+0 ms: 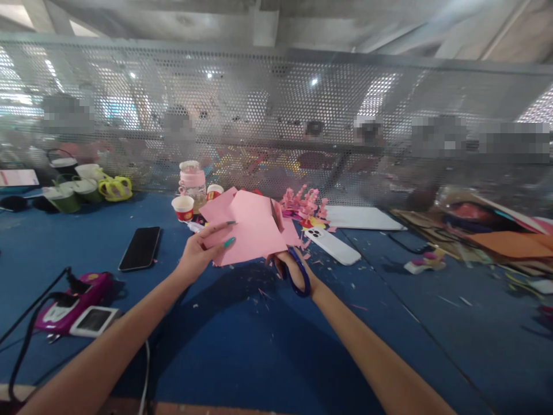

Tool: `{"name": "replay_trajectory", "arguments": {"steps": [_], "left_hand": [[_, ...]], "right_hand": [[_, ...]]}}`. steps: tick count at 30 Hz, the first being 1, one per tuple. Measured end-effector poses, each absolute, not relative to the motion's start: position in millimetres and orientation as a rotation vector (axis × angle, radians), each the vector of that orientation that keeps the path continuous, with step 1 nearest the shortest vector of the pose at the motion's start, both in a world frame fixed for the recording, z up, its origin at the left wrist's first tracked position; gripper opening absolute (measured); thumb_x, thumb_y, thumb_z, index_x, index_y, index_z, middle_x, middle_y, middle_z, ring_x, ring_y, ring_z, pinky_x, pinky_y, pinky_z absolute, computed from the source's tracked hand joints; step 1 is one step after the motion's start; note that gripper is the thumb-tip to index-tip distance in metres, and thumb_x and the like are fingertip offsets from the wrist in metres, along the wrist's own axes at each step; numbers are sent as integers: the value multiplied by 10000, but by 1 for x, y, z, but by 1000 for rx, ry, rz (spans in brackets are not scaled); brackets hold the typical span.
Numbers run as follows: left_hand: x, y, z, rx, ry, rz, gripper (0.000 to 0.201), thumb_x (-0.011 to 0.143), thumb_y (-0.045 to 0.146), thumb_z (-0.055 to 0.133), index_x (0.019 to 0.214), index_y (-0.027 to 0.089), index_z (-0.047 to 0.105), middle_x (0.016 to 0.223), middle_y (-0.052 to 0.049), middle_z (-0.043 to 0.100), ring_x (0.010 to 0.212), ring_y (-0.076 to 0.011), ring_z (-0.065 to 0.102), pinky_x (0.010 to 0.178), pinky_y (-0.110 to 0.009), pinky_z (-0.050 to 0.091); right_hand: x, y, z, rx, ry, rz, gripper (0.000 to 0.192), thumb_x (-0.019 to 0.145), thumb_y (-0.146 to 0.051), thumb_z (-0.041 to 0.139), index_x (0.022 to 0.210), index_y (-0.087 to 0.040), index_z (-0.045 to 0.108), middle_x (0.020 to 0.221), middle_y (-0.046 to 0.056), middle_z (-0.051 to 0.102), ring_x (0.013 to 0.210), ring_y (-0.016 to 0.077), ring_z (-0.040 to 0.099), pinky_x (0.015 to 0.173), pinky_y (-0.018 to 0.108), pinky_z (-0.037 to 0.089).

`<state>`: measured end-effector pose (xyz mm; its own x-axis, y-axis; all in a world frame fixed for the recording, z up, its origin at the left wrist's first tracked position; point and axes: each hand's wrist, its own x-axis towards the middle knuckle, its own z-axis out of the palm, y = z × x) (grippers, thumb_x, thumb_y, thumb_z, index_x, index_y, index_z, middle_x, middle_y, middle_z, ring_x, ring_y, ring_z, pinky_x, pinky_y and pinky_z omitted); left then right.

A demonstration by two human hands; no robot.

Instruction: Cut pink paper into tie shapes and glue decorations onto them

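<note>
A pink sheet of paper (250,227) is held up above the blue table (242,346). My left hand (199,252) grips its left edge, thumb on top. My right hand (290,268) is under the sheet's right side, fingers through the dark blue handles of a pair of scissors (299,274). The scissor blades run up into the paper near a cut in its right edge. Most of my right hand is hidden by the paper.
A black phone (140,248) lies left of my hands, a white phone (332,245) to the right. Paper cups (183,207), a pink bottle (192,183), pink paper flowers (305,203), a white sheet (360,218), card stacks (496,236) and a purple device (71,300) ring the table. Perforated screen behind.
</note>
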<state>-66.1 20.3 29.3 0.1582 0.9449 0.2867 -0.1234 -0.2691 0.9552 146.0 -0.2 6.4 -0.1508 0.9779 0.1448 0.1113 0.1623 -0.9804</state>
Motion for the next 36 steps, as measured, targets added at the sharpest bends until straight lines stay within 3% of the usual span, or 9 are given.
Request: {"name": "replay_trajectory", "arguments": {"steps": [8, 13, 17, 19, 22, 25, 36], "left_hand": [[-69, 26, 28, 1367, 837, 1403, 497, 592, 217, 721, 1073, 170, 604, 1121, -82, 615, 970, -188, 593, 872, -317, 490], [-68, 24, 36, 1241, 861, 1369, 492, 548, 193, 743, 1027, 150, 637, 1136, -89, 604, 863, -168, 620, 675, -210, 536], [-69, 24, 40, 1139, 878, 1334, 458, 550, 195, 735, 1000, 168, 653, 1172, -71, 581, 782, -147, 627, 524, -164, 506], [-72, 26, 39, 1204, 902, 1329, 464, 564, 200, 728, 1019, 174, 643, 1170, -69, 584, 816, -153, 622, 564, -178, 512], [-76, 28, 37, 1444, 953, 1358, 447, 583, 195, 721, 1022, 172, 641, 1141, -67, 604, 974, -187, 577, 757, -233, 506], [-78, 29, 37, 1548, 973, 1358, 436, 596, 212, 715, 1025, 180, 641, 1145, -65, 602, 1047, -213, 540, 832, -274, 483], [-69, 24, 36, 1264, 860, 1276, 493, 547, 217, 754, 1024, 164, 642, 1210, -86, 555, 985, -199, 580, 793, -241, 503]], "right_hand": [[148, 1, 9, -1067, -1505, 1271, 388, 752, -452, 442, 536, -151, 558, 339, -60, 371, 336, 60, 348, 381, 201, 261], [149, 5, 6, -1087, -1454, 1284, 365, 703, -461, 487, 539, -146, 569, 322, -69, 357, 305, 56, 329, 358, 202, 245], [152, 10, 6, -995, -1323, 1593, 324, 684, -426, 455, 552, -148, 559, 360, -48, 422, 303, 60, 337, 334, 203, 231], [154, 11, 10, -962, -1296, 1778, 332, 699, -399, 411, 552, -142, 562, 362, -36, 430, 302, 65, 344, 335, 205, 249], [157, 11, 15, -968, -1302, 1921, 375, 729, -373, 354, 550, -126, 573, 354, -23, 424, 306, 74, 356, 341, 208, 275], [157, 11, 16, -1033, -1282, 1870, 364, 732, -358, 358, 524, -133, 555, 350, -20, 430, 298, 73, 348, 330, 207, 266], [150, 11, 1, -1047, -1321, 1504, 318, 659, -437, 516, 536, -146, 553, 365, -59, 400, 319, 54, 346, 338, 189, 262]]}}
